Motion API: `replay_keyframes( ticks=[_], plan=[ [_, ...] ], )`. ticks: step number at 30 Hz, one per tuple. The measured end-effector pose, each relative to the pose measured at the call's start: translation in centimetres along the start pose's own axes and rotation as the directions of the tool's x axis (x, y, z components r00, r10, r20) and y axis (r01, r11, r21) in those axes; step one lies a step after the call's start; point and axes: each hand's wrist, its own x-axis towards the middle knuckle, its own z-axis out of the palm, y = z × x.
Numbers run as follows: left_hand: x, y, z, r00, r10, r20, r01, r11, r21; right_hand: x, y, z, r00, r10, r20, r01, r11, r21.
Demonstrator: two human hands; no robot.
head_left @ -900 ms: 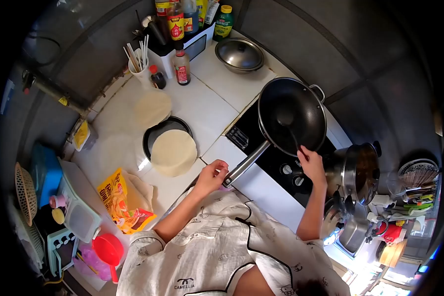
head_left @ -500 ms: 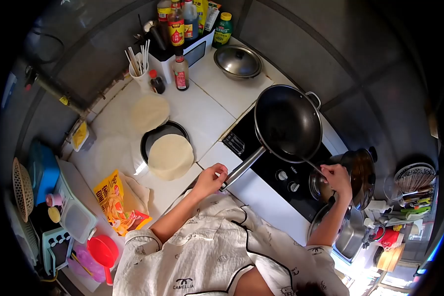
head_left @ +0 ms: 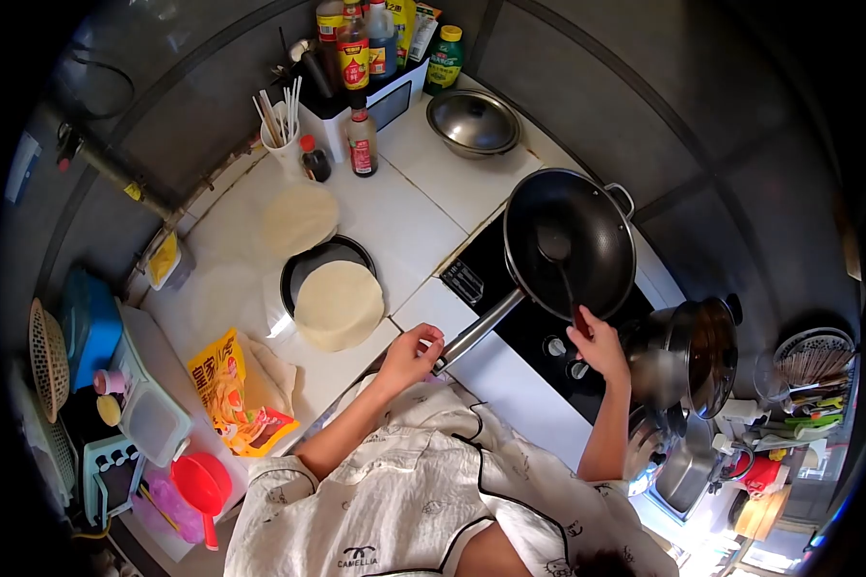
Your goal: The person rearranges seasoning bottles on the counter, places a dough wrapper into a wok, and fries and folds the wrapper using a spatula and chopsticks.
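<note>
A black wok (head_left: 587, 240) rests on the stove, its long metal handle (head_left: 486, 329) pointing toward my body. My right hand (head_left: 598, 344) is closed on the handle of a dark ladle (head_left: 554, 245), whose bowl lies inside the wok. Beside the end of the wok handle is my left hand (head_left: 412, 356), fingers curled together; whether it touches the handle or holds anything is hard to see. Left of it, a pale round flatbread (head_left: 339, 305) lies partly over a black round pan (head_left: 329, 252). A second flatbread (head_left: 300, 218) lies on the counter behind.
A yellow food bag (head_left: 236, 394) lies at the left. Sauce bottles (head_left: 362, 144), a chopstick cup (head_left: 281, 144) and a lidded metal bowl (head_left: 473, 123) stand at the back. A large pot (head_left: 707, 356) and a sink (head_left: 685, 471) are at the right.
My right hand first moved right and toward my body with the ladle, then came back toward the wok's near rim. My left hand has stayed beside the wok handle.
</note>
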Motion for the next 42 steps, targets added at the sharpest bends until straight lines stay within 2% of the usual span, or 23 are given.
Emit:
replay_keyframes(
  ticks=[2,5,8,10,12,13,16,17,18,20,22,23,24,25,26,27,28,29,30,32,34,39,42],
  plan=[
    [0.0,-0.2,0.4,0.999,0.016,-0.039,-0.019,0.997,-0.077,-1.5,-1.4,0.9,0.999,0.033,0.042,-0.04,0.983,0.177],
    [0.4,0.0,0.8,1.0,-0.009,-0.029,0.004,0.986,-0.168,-2.5,-2.6,2.4,0.993,0.024,0.112,-0.061,0.942,0.331],
    [0.8,0.8,1.2,0.999,-0.007,-0.046,0.002,0.994,-0.112,-1.9,-2.5,4.2,0.989,0.017,0.148,-0.062,0.951,0.304],
    [1.1,0.4,1.5,0.999,0.019,-0.051,-0.023,0.996,-0.084,-1.3,-2.7,4.8,0.992,0.0,0.129,-0.027,0.979,0.203],
    [1.4,0.2,1.7,0.997,0.046,-0.063,-0.05,0.996,-0.077,-0.8,-3.3,4.4,0.99,0.004,0.141,0.007,0.997,-0.08],
    [1.6,0.1,1.6,0.996,0.059,-0.07,-0.065,0.995,-0.077,-0.8,-3.7,4.1,0.989,-0.001,0.148,0.02,0.992,-0.125],
    [1.6,-0.1,0.9,0.999,-0.002,-0.054,-0.005,0.992,-0.126,-0.1,-4.5,3.2,0.984,-0.124,0.13,0.171,0.868,-0.465],
    [1.3,-0.1,0.8,0.998,-0.045,-0.041,0.038,0.987,-0.159,-0.3,-5.9,2.8,0.982,-0.172,0.073,0.185,0.835,-0.518],
    [1.5,-0.3,0.9,0.998,-0.052,-0.047,0.042,0.982,-0.182,0.3,-7.4,2.3,0.989,-0.149,0.014,0.139,0.876,-0.463],
    [1.5,-0.8,0.9,0.996,-0.07,-0.058,0.055,0.972,-0.23,2.0,-9.4,1.7,0.927,-0.354,-0.124,0.284,0.878,-0.386],
    [2.2,-1.4,0.9,0.993,-0.073,-0.091,0.046,0.96,-0.276,5.1,-11.7,1.4,0.889,-0.447,-0.103,0.387,0.852,-0.353],
    [1.8,-2.1,1.1,0.99,-0.083,-0.111,0.044,0.948,-0.315,6.6,-12.8,1.6,0.892,-0.452,-0.015,0.44,0.874,-0.205],
    [1.8,-2.8,1.1,0.989,-0.083,-0.125,0.034,0.936,-0.35,9.2,-13.5,2.2,0.83,-0.557,0.022,0.554,0.819,-0.148],
    [1.7,-2.8,0.6,0.988,-0.104,-0.117,0.051,0.92,-0.389,12.2,-13.7,2.9,0.753,-0.657,0.039,0.654,0.741,-0.15],
    [0.8,-3.0,0.1,0.981,-0.144,-0.128,0.081,0.911,-0.404,14.2,-15.0,3.5,0.765,-0.628,0.143,0.642,0.724,-0.254],
    [0.8,-3.2,-0.3,0.976,-0.166,-0.142,0.092,0.902,-0.421,17.9,-14.8,3.9,0.758,-0.616,0.213,0.652,0.714,-0.256],
    [0.8,-3.7,-0.5,0.969,-0.191,-0.158,0.103,0.891,-0.441,20.7,-15.8,4.6,0.762,-0.599,0.246,0.646,0.73,-0.224],
    [0.4,-5.3,-0.5,0.961,-0.191,-0.198,0.08,0.882,-0.464,24.6,-15.0,6.0,0.702,-0.67,0.243,0.712,0.669,-0.214],
    [0.5,-6.1,-0.6,0.955,-0.214,-0.204,0.093,0.874,-0.478,27.8,-15.6,6.7,0.679,-0.7,0.224,0.731,0.614,-0.299],
    [0.6,-7.3,-1.4,0.942,-0.262,-0.209,0.129,0.86,-0.494,34.1,-16.0,8.0,0.713,-0.682,0.163,0.69,0.642,-0.334],
    [0.5,-7.5,-2.6,0.928,-0.329,-0.174,0.209,0.846,-0.491,40.0,-15.7,9.2,0.706,-0.699,0.111,0.671,0.611,-0.419],
    [1.0,-8.9,-4.2,0.924,-0.366,-0.112,0.26,0.815,-0.519,47.0,-17.1,10.5,0.809,-0.588,-0.012,0.458,0.643,-0.615],
    [2.1,-9.1,-5.6,0.915,-0.403,-0.023,0.334,0.787,-0.519,49.3,-17.0,10.3,0.857,-0.514,0.047,0.429,0.659,-0.618]
  ],
)
